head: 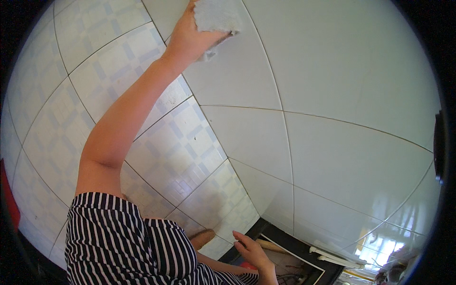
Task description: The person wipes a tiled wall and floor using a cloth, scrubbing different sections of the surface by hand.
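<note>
My left hand [194,37] is stretched far forward at the top of the view. It grips a whitish cloth [216,16] against a glossy white wall tile [235,82], close to where the wall meets the patterned floor tiles [171,124]. Part of the cloth hangs out below the thumb side. Low in the view, my right hand [252,249] holds nothing, its fingers somewhat apart. It is nearest to a black-framed opening [262,228] at the foot of the wall; whether it touches the frame cannot be told.
Inside the opening lie a wooden piece [272,246] and dark cables [290,278]. White pipes [335,259] run along its wall side. A brownish shape, perhaps a foot [202,238], is on the floor. A red object [9,199] shows at the left rim, a black object [439,148] at the right.
</note>
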Demonstrator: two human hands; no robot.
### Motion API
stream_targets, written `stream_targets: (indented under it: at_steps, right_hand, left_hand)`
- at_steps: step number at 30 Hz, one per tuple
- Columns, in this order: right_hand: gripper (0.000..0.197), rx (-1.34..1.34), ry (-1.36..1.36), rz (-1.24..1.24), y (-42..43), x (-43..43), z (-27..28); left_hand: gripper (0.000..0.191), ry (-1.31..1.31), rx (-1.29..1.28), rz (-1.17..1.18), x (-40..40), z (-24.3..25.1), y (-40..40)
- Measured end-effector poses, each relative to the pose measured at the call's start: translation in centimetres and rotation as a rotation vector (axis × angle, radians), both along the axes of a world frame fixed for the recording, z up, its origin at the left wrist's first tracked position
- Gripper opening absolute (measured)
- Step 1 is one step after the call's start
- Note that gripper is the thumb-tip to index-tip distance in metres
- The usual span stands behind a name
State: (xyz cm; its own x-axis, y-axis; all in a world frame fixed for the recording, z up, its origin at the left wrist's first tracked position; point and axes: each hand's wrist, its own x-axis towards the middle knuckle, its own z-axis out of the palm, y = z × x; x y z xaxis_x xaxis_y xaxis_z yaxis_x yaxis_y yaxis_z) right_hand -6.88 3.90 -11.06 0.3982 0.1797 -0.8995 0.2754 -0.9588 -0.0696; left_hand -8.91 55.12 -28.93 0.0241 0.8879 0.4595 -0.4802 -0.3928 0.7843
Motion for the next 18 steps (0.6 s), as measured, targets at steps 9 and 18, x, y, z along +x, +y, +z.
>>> stream_targets:
  at_steps: [9,18]
  right_hand:
    - [0.047,0.02,0.025,0.075,-0.8,0.1,-0.2]
    - [0.048,0.047,0.033,0.084,-1.2,0.2,-0.2]
  left_hand:
    - [0.103,0.063,-0.043,-0.091,0.1,-0.4,0.0]
    - [0.083,0.077,0.035,0.044,0.2,1.7,-1.2]
